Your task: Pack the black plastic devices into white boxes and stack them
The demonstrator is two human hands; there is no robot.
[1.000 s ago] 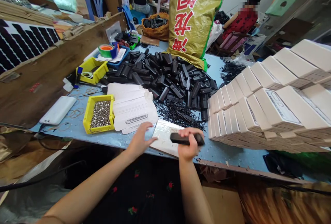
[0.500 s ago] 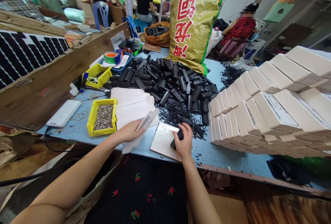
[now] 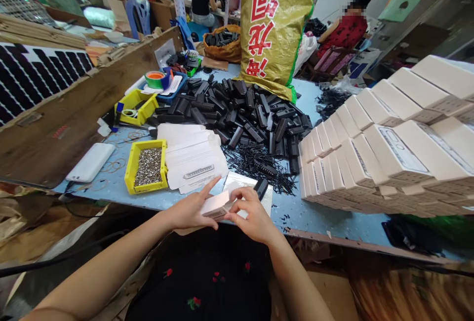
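Note:
A small white cardboard box (image 3: 216, 203) is held near the table's front edge, its body squared out. My left hand (image 3: 189, 213) grips it from the left, thumb below and index finger stretched along the far side. At its right end, my right hand (image 3: 255, 216) pinches a flap between thumb and fingers. Just behind my right hand, a black plastic piece (image 3: 261, 188) rests on a silvery plate (image 3: 267, 204), partly hidden. Flat white box blanks (image 3: 194, 150) lie stacked beyond my left hand, the top one printed with a line drawing.
Left of the blanks is a yellow bin (image 3: 128, 173) of small metal parts. Black plastic pieces (image 3: 237, 108) are heaped behind, with thin black strips (image 3: 252, 165) in front. White boxes (image 3: 370, 138) are piled at right. A gold sack (image 3: 277, 29) stands at the back; people sit beyond.
The flattened box in my left hand is now opened into shape and turned. My right hand has let go of the black piece and moved left onto the box's end.

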